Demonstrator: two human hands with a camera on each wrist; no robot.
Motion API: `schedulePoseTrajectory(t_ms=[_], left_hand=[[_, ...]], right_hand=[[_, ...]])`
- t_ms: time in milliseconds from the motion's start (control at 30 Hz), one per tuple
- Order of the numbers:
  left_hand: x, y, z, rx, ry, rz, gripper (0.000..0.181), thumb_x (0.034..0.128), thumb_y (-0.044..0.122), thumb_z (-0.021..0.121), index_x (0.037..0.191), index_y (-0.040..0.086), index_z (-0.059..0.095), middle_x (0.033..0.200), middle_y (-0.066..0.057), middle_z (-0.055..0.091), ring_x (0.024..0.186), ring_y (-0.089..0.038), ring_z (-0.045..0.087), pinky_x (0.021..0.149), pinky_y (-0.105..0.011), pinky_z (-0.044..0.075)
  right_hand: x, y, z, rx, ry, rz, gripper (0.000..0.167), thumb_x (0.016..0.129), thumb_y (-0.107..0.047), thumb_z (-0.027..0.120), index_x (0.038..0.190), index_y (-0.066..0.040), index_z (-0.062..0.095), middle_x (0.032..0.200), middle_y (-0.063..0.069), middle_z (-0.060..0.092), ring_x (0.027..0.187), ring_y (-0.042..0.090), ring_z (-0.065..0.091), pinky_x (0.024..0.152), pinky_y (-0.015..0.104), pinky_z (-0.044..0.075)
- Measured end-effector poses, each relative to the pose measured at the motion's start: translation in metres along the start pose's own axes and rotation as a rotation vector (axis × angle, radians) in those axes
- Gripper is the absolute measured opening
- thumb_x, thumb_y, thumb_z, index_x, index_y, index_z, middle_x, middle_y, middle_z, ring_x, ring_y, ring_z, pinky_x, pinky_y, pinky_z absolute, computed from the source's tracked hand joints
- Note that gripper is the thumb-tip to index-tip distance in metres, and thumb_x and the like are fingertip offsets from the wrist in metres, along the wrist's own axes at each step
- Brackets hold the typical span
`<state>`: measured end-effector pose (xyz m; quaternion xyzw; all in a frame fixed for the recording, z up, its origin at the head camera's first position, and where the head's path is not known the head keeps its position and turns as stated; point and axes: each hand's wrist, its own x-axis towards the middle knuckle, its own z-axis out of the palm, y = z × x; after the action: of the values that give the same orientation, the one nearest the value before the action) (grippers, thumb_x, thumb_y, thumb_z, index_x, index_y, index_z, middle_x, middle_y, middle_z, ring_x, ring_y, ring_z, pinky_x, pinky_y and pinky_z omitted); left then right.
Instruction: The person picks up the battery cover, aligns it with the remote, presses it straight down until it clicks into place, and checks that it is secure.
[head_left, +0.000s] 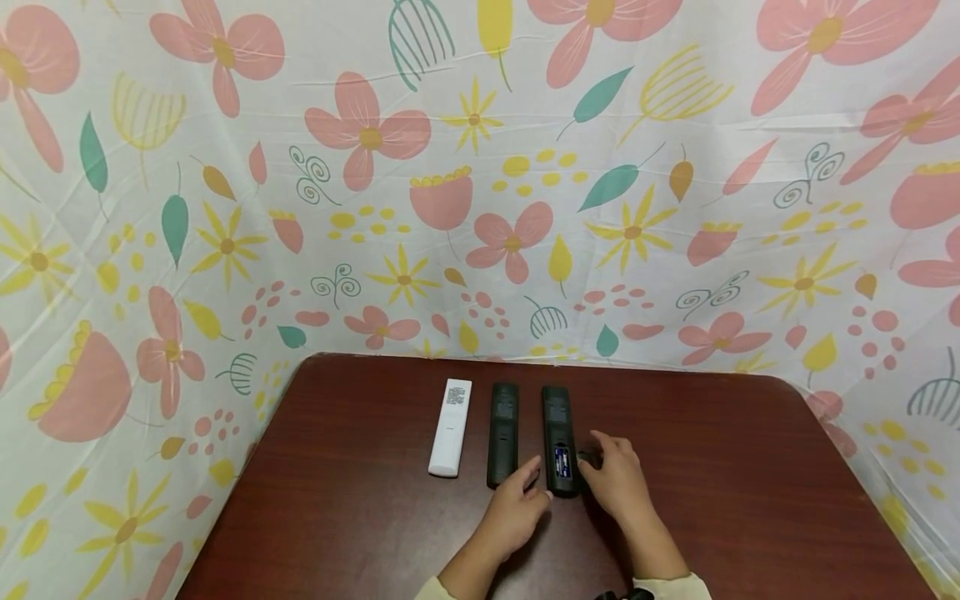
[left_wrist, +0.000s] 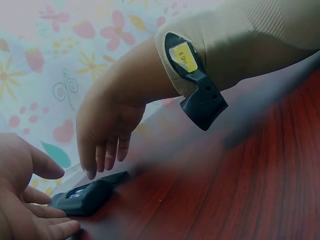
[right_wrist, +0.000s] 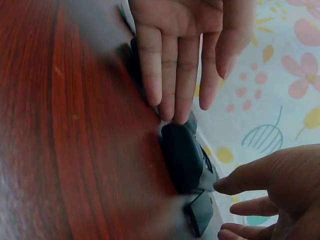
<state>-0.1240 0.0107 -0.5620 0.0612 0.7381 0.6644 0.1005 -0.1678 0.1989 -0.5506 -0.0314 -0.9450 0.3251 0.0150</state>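
Observation:
A black remote control (head_left: 557,417) lies back side up on the table, its battery bay uncovered and batteries (head_left: 562,461) showing inside. To its left, the left hand (head_left: 515,510) is held with fingers extended, near the remote's lower end and gripping nothing. On the other side, the right hand (head_left: 619,475) hovers with loosely bent fingers. Beneath those fingers a small dark battery cover (right_wrist: 201,214) rests on the table beside the remote. In the right wrist view, the right thumb comes close to the remote; whether it touches is unclear.
A second black remote (head_left: 503,433) lies face down left of the first, its back closed. Further left is a white remote (head_left: 451,427), also face down. Behind the brown table (head_left: 337,500) hangs a flower-print cloth (head_left: 510,167).

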Motion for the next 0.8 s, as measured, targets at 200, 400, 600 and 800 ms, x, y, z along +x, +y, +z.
schedulePoseTrajectory(t_ms=[200, 400, 600, 800], left_hand=[[0.0014, -0.0032, 0.0029, 0.014, -0.007, -0.033, 0.06, 0.0964, 0.01, 0.061, 0.152, -0.001, 0.041, 0.152, -0.025, 0.047, 0.135, -0.044, 0.051, 0.11, -0.047, 0.046], [0.0035, -0.0038, 0.0044, 0.008, -0.017, -0.053, 0.061, 0.0961, 0.012, 0.062, 0.153, 0.002, 0.041, 0.153, -0.025, 0.047, 0.135, -0.045, 0.052, 0.109, -0.048, 0.047], [0.0041, -0.0026, 0.0057, 0.018, -0.02, -0.076, 0.061, 0.0956, 0.014, 0.064, 0.152, 0.006, 0.043, 0.152, -0.025, 0.048, 0.132, -0.045, 0.054, 0.106, -0.049, 0.049], [0.0047, -0.0017, 0.0058, 0.041, -0.019, -0.085, 0.061, 0.0954, 0.016, 0.065, 0.152, 0.007, 0.045, 0.149, -0.023, 0.051, 0.129, -0.043, 0.057, 0.104, -0.05, 0.051]], right_hand=[[-0.0011, 0.0044, -0.0015, -0.035, -0.035, 0.019, 0.063, 0.089, -0.022, 0.072, 0.142, 0.004, 0.05, 0.122, 0.03, 0.056, 0.114, 0.047, 0.056, 0.092, 0.06, 0.048], [0.0001, 0.0066, 0.0007, -0.064, -0.035, 0.013, 0.06, 0.087, -0.022, 0.073, 0.138, 0.004, 0.054, 0.101, 0.016, 0.06, 0.095, 0.034, 0.058, 0.081, 0.052, 0.049], [0.0025, 0.008, 0.0039, -0.069, -0.063, 0.01, 0.056, 0.089, -0.02, 0.072, 0.136, 0.005, 0.055, 0.097, 0.013, 0.061, 0.087, 0.026, 0.057, 0.074, 0.046, 0.048], [0.0053, 0.0062, 0.0041, -0.047, -0.087, 0.01, 0.051, 0.089, -0.016, 0.071, 0.134, 0.003, 0.058, 0.091, 0.01, 0.064, 0.079, 0.022, 0.058, 0.066, 0.038, 0.046]])
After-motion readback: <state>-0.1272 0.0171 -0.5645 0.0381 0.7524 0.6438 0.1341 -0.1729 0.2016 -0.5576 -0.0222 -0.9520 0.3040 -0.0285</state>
